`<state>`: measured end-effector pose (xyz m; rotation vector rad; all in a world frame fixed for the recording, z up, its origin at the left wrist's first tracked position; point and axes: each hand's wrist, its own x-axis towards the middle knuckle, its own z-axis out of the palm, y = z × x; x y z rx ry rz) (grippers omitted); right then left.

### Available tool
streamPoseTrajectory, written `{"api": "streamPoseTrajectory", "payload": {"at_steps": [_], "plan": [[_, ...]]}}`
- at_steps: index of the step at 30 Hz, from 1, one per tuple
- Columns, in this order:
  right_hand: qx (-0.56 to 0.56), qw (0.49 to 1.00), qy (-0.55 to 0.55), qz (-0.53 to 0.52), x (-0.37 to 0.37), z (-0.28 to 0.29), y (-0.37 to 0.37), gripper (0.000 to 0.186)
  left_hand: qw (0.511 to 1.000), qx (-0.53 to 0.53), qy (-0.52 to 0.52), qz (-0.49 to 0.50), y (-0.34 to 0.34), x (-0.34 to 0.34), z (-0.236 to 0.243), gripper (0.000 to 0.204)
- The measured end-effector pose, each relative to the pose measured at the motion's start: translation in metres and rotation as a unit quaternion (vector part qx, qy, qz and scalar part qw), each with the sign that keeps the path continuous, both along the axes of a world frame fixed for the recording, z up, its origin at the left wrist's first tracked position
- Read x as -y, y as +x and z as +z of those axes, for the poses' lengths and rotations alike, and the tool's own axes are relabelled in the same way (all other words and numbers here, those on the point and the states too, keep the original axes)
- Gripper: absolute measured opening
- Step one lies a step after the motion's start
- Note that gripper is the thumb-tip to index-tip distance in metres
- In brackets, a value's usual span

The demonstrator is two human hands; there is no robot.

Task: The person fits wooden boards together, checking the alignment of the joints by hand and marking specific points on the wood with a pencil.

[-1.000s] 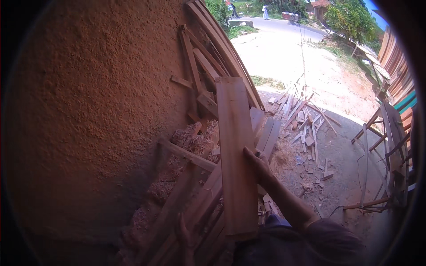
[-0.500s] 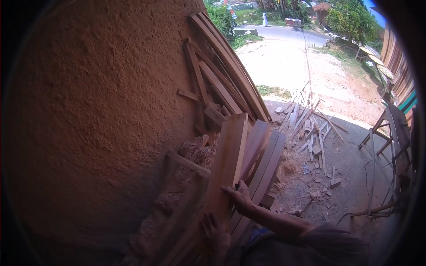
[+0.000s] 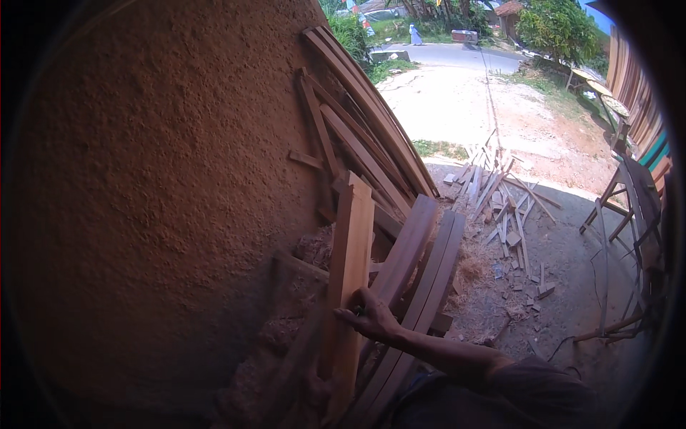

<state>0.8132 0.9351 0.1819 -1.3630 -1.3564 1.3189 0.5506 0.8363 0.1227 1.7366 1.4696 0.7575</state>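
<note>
A light-brown wooden plank [image 3: 350, 243] stands on a slant in front of me, with two of its long faces showing. My right hand [image 3: 371, 318] is closed on its right edge, the thumb lying across the face. Lower down, in shadow, my left hand [image 3: 316, 390] grips the plank's left side near the bottom; its fingers are hard to make out. Just right of the plank lies a reddish-brown board [image 3: 407, 243]. Beyond that is a pair of darker boards [image 3: 433, 268] lying side by side.
A rough earthen wall [image 3: 179, 157] fills the left. Long boards [image 3: 368, 100] lean against it. Wood shavings [image 3: 471, 268] and a heap of offcuts [image 3: 500, 193] litter the floor. At the right stands a wooden bench [image 3: 636, 193]. A person [image 3: 416, 34] is on the far road.
The plank has rolled and shifted left, so another of its faces shows. My right hand moved left with it, and my left hand moved lower and to the left.
</note>
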Motion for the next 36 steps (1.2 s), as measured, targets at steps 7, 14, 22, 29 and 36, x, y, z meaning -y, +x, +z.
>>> {"api": "streamPoseTrajectory", "payload": {"at_steps": [7,14,22,29,36], "plan": [[0.036,0.927,0.244,-0.282,-0.041,-0.089,0.006,0.055,0.942,0.309,-0.122,-0.056,-0.027,-0.004,0.024,0.076],[-0.232,0.971,-0.053,0.023,0.012,-0.060,-0.014,0.067,0.933,0.305,-0.189,-0.020,-0.039,0.021,0.006,0.065],[-0.256,0.965,-0.064,0.003,0.045,-0.070,-0.033,0.056,0.978,0.091,-0.164,0.086,-0.032,0.004,-0.024,0.051],[-0.206,0.968,-0.131,0.052,0.045,-0.073,-0.018,0.060,0.978,0.137,-0.128,0.094,-0.028,0.012,-0.076,0.044],[-0.258,0.948,-0.148,0.115,0.029,-0.074,0.010,0.055,0.978,0.121,-0.111,0.125,0.005,0.012,-0.049,0.051]]}}
